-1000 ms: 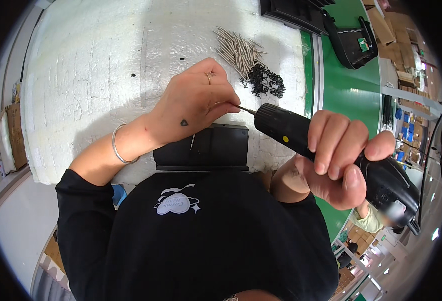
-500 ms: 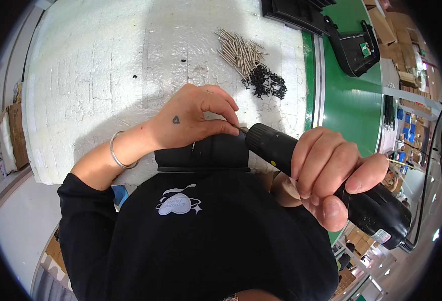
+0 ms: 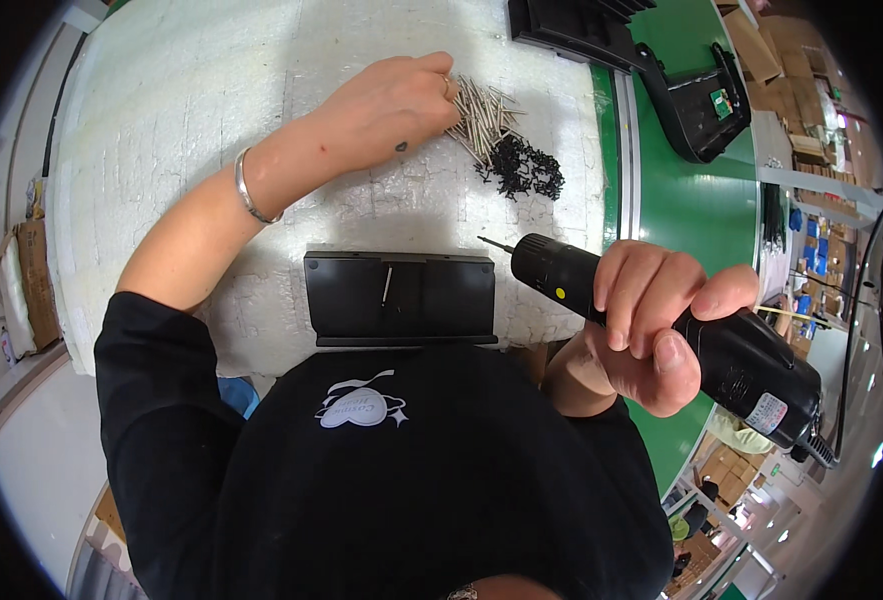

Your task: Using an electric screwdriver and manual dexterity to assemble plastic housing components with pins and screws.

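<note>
My right hand [image 3: 661, 320] is wrapped round a black electric screwdriver [image 3: 561, 275]. Its thin bit points left, over the white padded surface. Farther off, my left hand [image 3: 391, 110] reaches to the near-left side of a pile of slim metal pins [image 3: 481, 115]. The fingers are curled together, and their tips are hidden, so what they hold cannot be made out. Close to my body lies a black rectangular plastic part [image 3: 441, 300] with a lip along its near edge. One metal pin [image 3: 388, 285] rests on it. Small black screws [image 3: 526, 168] are heaped beside the pins.
White wrinkled padding [image 3: 191, 130] covers the bench. Right of it runs a green surface [image 3: 676, 210], with a black housing holding a small green board [image 3: 696, 105] and ribbed black parts [image 3: 571, 35] at the back. The screwdriver's cable [image 3: 846, 400] hangs at far right.
My left hand has left the screwdriver's tip and moved away to the pin pile, uncovering the bit and the black part. The screwdriver stays in my right hand, nearly unmoved.
</note>
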`<state>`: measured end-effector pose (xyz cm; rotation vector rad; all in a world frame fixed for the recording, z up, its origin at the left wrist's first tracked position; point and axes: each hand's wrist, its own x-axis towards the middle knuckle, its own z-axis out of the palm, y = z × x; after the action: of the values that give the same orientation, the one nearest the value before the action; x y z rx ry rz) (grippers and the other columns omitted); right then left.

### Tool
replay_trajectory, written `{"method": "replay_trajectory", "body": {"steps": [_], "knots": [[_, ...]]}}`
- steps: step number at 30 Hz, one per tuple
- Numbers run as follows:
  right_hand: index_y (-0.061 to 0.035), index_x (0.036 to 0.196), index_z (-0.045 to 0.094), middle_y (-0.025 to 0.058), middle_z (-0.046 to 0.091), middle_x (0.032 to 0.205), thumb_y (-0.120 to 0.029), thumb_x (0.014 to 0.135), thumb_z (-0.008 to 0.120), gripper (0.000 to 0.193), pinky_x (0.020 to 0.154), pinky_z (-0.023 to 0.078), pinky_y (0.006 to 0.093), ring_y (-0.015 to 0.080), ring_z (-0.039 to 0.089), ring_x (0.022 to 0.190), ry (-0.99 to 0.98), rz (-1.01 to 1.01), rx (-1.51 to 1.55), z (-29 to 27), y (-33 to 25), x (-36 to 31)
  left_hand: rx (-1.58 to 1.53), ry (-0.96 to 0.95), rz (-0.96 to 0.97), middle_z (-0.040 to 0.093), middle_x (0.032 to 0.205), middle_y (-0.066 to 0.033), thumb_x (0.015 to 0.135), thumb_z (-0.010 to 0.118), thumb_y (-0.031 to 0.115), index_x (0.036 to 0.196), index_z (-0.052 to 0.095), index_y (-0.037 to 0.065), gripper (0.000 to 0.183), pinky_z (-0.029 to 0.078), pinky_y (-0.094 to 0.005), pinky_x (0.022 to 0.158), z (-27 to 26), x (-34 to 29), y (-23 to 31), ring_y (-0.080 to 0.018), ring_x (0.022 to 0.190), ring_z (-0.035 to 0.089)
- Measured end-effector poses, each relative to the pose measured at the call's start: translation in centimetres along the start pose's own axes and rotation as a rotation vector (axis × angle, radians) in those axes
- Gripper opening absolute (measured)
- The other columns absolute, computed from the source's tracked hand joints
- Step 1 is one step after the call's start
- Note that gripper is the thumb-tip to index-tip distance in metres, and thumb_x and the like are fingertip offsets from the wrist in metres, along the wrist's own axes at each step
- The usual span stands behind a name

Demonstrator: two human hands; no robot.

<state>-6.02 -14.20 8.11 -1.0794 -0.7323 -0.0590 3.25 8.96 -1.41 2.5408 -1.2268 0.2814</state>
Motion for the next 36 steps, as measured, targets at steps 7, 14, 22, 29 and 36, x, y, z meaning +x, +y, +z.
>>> {"method": "replay_trajectory", "body": {"steps": [7, 14, 22, 29, 36], "knots": [[-0.0095, 0.104, 0.038, 0.0025, 0.050, 0.064, -0.001, 0.080, 0.061, 0.034, 0.053, 0.041, 0.0321, 0.0149, 0.049, 0.050, 0.041, -0.027, 0.070, 0.5, 0.0, -0.4, 0.213, -0.172, 0.163, 0.062, 0.068, -0.0078, 0.069, 0.066, 0.007, 0.066, 0.063, 0.003, 0.006, 0.054, -0.0386, 0.063, -1.1, 1.5, 0.8, -0.0264, 0.088, 0.061], [-0.0105, 0.104, 0.037, 0.0022, 0.051, 0.064, -0.001, 0.079, 0.060, 0.035, 0.052, 0.042, 0.0313, 0.0145, 0.050, 0.048, 0.066, -0.030, 0.062, -0.1, -0.4, -0.9, -0.252, 0.114, -0.046, 0.061, 0.079, -0.0058, 0.073, 0.071, 0.008, 0.079, 0.061, 0.006, 0.012, 0.051, -0.0353, 0.062, -2.7, -2.6, 4.0, -0.0247, 0.079, 0.060], [-0.0127, 0.104, 0.043, -0.0033, 0.053, 0.062, -0.007, 0.078, 0.061, 0.032, 0.049, 0.043, 0.0227, 0.0088, 0.051, 0.048, -0.111, 0.042, 0.002, 0.9, 0.3, -1.0, -0.419, 0.206, -0.326, 0.063, 0.080, -0.0029, 0.071, 0.076, 0.006, 0.087, 0.069, 0.005, 0.018, 0.052, -0.0310, 0.058, -3.1, -9.2, 10.7, -0.0220, 0.077, 0.062], [-0.0128, 0.103, 0.042, -0.0027, 0.052, 0.063, -0.006, 0.077, 0.062, 0.034, 0.048, 0.043, 0.0240, 0.0096, 0.050, 0.047, -0.097, 0.074, -0.021, 2.3, 1.6, -1.4, -0.341, 0.276, -0.411, 0.062, 0.081, -0.0006, 0.065, 0.079, 0.006, 0.085, 0.069, 0.006, 0.022, 0.053, -0.0305, 0.059, -2.0, -9.8, 12.5, -0.0208, 0.078, 0.060], [-0.0129, 0.103, 0.041, -0.0024, 0.052, 0.063, -0.007, 0.077, 0.063, 0.034, 0.048, 0.044, 0.0249, 0.0097, 0.050, 0.046, -0.113, 0.070, -0.024, 2.3, 1.8, -1.5, -0.356, 0.299, -0.427, 0.062, 0.081, -0.0009, 0.064, 0.078, 0.004, 0.084, 0.068, 0.007, 0.022, 0.052, -0.0308, 0.059, -1.7, -9.7, 12.7, -0.0215, 0.079, 0.060]]}}
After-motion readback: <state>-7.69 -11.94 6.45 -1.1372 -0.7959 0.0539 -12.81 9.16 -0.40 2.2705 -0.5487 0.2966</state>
